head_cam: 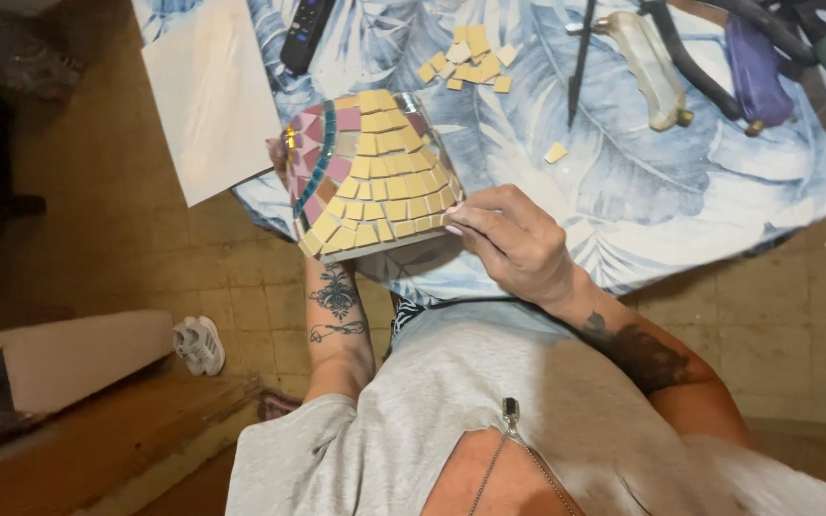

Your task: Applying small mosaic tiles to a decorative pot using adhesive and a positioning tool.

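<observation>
table (642, 205) with blue leaf-print cloth, upper right of frame | mosaic piece (372, 172) tiled in yellow, pink and teal, centre, at table's near edge | right hand (513, 239) pinched, fingertips on the piece's lower right corner | left hand (277, 153) mostly hidden behind the piece, apparently holding its left side, grip unclear | loose yellow tiles (470, 59) top centre

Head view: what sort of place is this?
Probably a home craft table. A leaf-print tablecloth carries loose yellow tiles and hand tools, a remote control lies nearby, and both hands work on a mosaic piece.
</observation>
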